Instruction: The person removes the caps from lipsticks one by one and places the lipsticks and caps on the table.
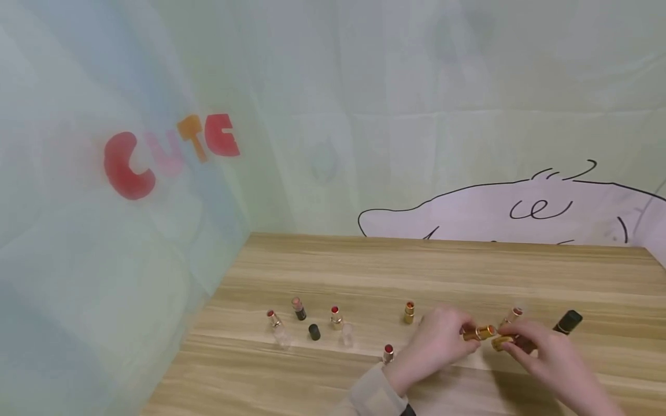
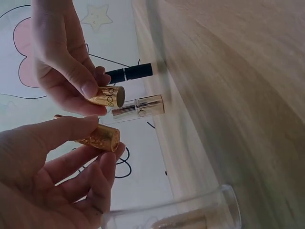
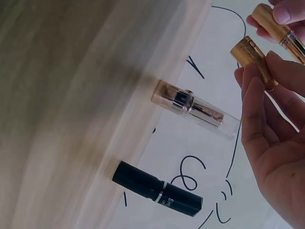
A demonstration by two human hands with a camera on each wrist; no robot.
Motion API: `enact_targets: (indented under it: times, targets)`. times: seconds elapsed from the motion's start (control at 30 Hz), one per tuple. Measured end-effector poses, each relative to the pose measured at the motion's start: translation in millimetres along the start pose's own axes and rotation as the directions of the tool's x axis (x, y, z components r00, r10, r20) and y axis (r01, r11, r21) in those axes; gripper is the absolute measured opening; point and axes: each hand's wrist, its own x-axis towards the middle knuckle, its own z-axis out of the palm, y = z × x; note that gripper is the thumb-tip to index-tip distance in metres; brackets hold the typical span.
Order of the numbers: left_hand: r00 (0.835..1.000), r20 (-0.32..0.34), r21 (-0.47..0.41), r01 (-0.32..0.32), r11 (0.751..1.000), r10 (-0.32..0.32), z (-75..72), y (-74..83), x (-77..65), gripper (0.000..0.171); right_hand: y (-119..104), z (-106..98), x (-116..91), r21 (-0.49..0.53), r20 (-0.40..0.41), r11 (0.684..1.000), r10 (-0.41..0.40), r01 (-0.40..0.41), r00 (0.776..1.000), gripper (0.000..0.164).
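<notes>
My left hand [image 1: 437,341] pinches a gold lipstick tube [image 1: 478,333] between thumb and fingers; its shiny inner collar shows at the bare end in the right wrist view. Close beside it, my right hand [image 1: 554,358] grips a gold lipstick cap [image 3: 251,56] with dark lettering on its side. Cap and tube are apart, held side by side above the wooden table [image 1: 395,266]. Behind the hands stand a clear-capped lipstick [image 3: 195,107] and a black capped lipstick [image 3: 157,188].
Left of the hands, uncapped lipsticks stand: a gold one [image 1: 409,312], a red one [image 1: 336,318], another red one [image 1: 273,319] and a pinkish one [image 1: 299,308]. A black cap [image 1: 314,331] and clear caps [image 1: 347,334] are among them. Another red lipstick [image 1: 388,353] is by the left wrist.
</notes>
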Motion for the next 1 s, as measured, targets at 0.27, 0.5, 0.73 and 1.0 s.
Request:
enact_targets:
  times: [0.27,0.5,0.73,1.0]
  targets:
    - [0.998,0.010,0.109,0.061,0.992,-0.062,4.7,2.5,0.8,0.012,-2,8,1,-0.050,0.040,0.999,0.000,0.002,0.999,0.026]
    - [0.996,0.011,0.203,0.080,0.976,-0.084,12.6,5.7,4.2,0.011,2,14,1,-0.049,0.061,0.998,-0.032,0.035,0.998,0.028]
    - [0.993,-0.013,0.319,0.116,0.941,-0.118,20.6,9.4,5.2,0.021,5,20,0,-0.042,0.065,0.994,-0.100,0.103,0.993,0.030]
    - [0.990,-0.018,0.336,0.136,0.932,-0.139,21.9,10.7,6.5,0.032,5,25,2,-0.094,0.091,0.987,-0.119,0.128,0.989,0.031]
